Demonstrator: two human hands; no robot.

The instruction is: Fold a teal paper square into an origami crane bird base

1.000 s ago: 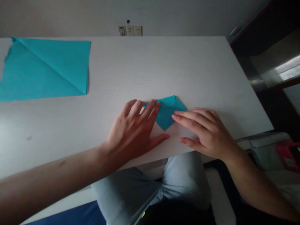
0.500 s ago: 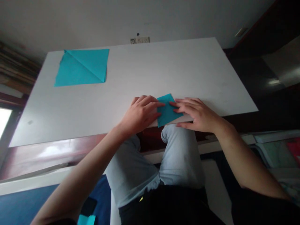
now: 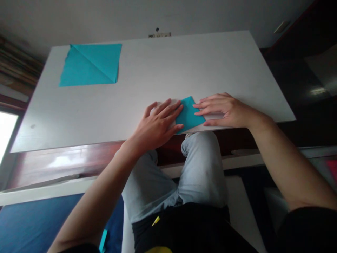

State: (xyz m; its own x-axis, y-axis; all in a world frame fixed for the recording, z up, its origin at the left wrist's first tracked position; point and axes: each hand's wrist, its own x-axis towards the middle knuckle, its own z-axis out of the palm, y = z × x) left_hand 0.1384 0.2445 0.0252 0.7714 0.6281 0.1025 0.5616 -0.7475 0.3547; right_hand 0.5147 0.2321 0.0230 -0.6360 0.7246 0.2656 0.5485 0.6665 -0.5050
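A small folded teal paper (image 3: 189, 115) lies at the near edge of the white table (image 3: 163, 73). My left hand (image 3: 157, 123) rests flat on the table with its fingers stretched out, the fingertips on the paper's left side. My right hand (image 3: 226, 110) lies flat too, its fingers pressing the paper's right corner. Neither hand grips anything.
A large teal sheet (image 3: 91, 64) with a diagonal crease lies at the table's far left corner. A wall socket (image 3: 160, 34) sits behind the table. My legs in light trousers (image 3: 189, 175) are under the near edge. Dark furniture stands at the right.
The camera pulled back and up, so the whole table shows. Both hands slid the folded paper toward the near edge; left fingers now lie flatter on it.
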